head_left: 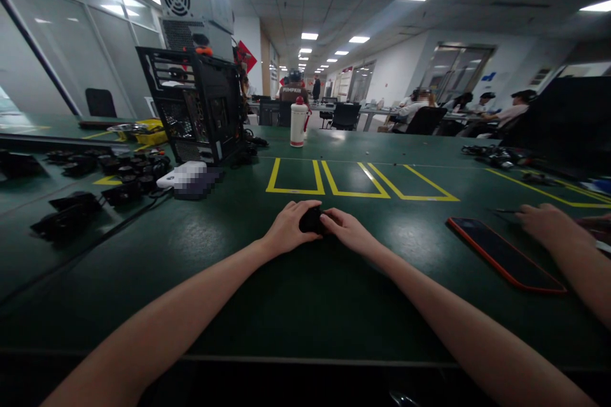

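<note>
A small black object (311,220) is held between my two hands, low over the green table (305,292), just in front of the yellow tape outlines. My left hand (289,227) wraps its fingers and thumb round the object's left side. My right hand (347,229) has its fingers closed in a pinch at the right edge of the same object. Its details are too dark to make out.
Black parts (136,175) and a computer case (203,102) stand at the left. A white bottle (298,124) is behind the tape. On the right lie a red-edged phone (501,251) and another person's hand (548,226).
</note>
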`<state>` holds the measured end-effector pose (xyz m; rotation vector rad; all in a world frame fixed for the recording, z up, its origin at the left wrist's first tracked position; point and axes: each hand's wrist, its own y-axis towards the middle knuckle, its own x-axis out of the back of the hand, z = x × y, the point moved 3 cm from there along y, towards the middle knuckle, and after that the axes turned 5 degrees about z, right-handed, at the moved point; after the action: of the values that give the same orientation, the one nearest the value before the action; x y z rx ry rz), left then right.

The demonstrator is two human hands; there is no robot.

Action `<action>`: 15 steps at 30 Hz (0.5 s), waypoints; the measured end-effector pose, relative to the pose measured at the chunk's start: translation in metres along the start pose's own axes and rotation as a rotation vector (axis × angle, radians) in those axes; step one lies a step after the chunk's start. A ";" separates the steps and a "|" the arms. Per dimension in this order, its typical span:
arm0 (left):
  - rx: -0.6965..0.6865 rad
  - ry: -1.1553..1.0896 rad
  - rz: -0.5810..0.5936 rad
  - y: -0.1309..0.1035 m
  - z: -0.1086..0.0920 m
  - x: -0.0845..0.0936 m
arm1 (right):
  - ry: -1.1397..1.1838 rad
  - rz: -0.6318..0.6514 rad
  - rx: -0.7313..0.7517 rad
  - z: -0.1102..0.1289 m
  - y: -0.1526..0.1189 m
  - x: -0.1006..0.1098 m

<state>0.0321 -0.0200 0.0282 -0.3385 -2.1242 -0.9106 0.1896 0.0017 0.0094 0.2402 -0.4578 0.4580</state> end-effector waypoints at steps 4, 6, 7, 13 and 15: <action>-0.006 -0.005 0.007 0.000 -0.001 0.000 | 0.069 0.049 0.022 0.001 -0.002 0.000; -0.011 -0.013 0.010 0.000 -0.001 0.001 | 0.102 0.057 -0.004 0.000 -0.001 0.000; -0.009 -0.017 0.013 0.000 -0.002 0.001 | 0.107 0.054 -0.023 -0.001 -0.001 0.000; 0.012 -0.011 0.018 0.000 -0.002 0.002 | 0.005 0.022 -0.039 0.001 0.003 0.001; 0.006 -0.011 0.012 0.000 -0.002 0.002 | -0.071 0.007 -0.032 0.004 0.001 0.001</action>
<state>0.0324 -0.0213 0.0306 -0.3533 -2.1323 -0.8968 0.1877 0.0017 0.0135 0.2244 -0.5354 0.4496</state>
